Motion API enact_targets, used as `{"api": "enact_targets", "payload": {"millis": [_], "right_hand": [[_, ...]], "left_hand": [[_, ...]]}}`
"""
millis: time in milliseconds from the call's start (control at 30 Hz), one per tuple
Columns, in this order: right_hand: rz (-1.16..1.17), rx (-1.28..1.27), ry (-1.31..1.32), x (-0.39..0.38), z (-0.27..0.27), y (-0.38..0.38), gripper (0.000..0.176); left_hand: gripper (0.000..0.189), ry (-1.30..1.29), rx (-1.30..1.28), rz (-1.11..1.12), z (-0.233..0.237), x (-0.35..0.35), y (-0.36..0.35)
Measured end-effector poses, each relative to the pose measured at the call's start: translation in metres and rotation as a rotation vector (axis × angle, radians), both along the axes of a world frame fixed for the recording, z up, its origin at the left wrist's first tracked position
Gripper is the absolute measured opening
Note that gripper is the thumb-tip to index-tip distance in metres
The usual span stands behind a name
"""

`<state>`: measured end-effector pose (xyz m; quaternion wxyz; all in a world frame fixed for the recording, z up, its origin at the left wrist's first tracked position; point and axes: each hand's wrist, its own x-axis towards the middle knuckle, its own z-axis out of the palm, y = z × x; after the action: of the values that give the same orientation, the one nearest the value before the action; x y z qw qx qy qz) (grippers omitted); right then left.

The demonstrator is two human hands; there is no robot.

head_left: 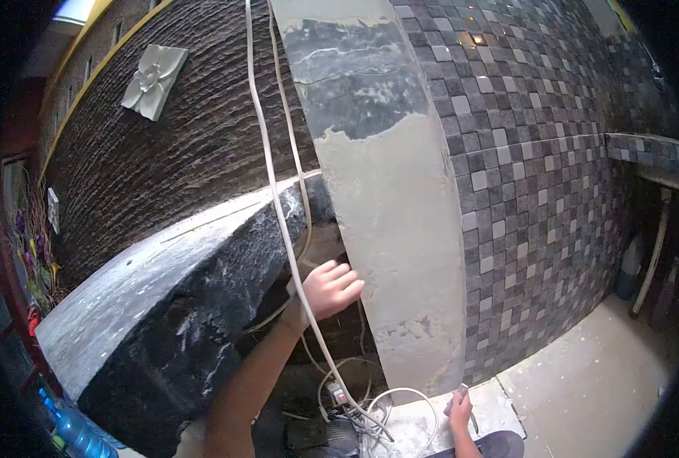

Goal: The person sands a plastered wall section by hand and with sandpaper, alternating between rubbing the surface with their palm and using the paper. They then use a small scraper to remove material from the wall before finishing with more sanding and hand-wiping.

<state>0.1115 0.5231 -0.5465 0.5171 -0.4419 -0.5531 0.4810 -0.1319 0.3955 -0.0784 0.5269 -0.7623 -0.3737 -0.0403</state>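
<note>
My left hand (330, 290) is closed, its fingers curled beside the left edge of a plastered column (397, 221). Whatever is inside those fingers is hidden. A white cable (269, 153) hangs in front of the wrist. Lower right, my right hand (459, 414) is wrapped round a small grey object (451, 402), whose exact kind I cannot make out. It is close to the column's foot, over a pale, dusty surface (412, 418). On the column, smooth pale plaster meets a bare dark grey patch (355, 84) with a ragged lower border.
Left of the column juts a dark stone ledge (164, 343). Coiled cables with a plug or socket (336, 393) lie at the bottom. Grey mosaic tiles (523, 191) cover the right wall. A blue plastic bottle (76, 427) is at lower left, a white flower relief (154, 82) above.
</note>
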Motion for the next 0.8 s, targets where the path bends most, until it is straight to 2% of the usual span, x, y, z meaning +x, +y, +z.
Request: {"api": "enact_targets", "payload": {"millis": [100,200,300,367,467,567,600,700,800], "right_hand": [[0.038,-0.021,0.055,-0.001,0.005,0.000,0.029],[0.055,0.006,0.102,-0.008,-0.016,0.009,0.029],[0.119,-0.065,0.154,-0.012,-0.016,0.011,0.029],[0.143,-0.052,0.204,-0.011,0.008,0.008,0.028],[0.186,-0.110,0.253,-0.014,0.005,0.006,0.026],[0.178,-0.008,0.276,-0.013,0.022,0.000,0.024],[0.197,-0.015,0.288,-0.011,0.026,-0.008,0.024],[0.217,0.003,0.349,-0.003,0.039,-0.003,0.025],[0.193,-0.027,0.453,-0.006,0.038,0.002,0.028]], "left_hand": [[0.016,0.111,-0.045,-0.011,0.021,0.007,0.047],[0.017,0.306,-0.009,-0.014,0.049,0.000,0.097],[0.012,0.298,0.131,-0.027,0.103,-0.011,0.133],[0.012,0.236,0.263,-0.039,0.116,-0.002,0.141],[0.011,0.267,0.163,0.031,0.084,-0.004,0.138],[0.012,0.364,-0.115,-0.063,0.009,-0.015,0.133],[0.012,0.368,-0.165,-0.047,0.002,-0.015,0.126],[0.011,0.435,0.031,-0.050,0.048,-0.023,0.135],[0.009,0.289,0.184,-0.049,0.120,-0.010,0.131]]}}
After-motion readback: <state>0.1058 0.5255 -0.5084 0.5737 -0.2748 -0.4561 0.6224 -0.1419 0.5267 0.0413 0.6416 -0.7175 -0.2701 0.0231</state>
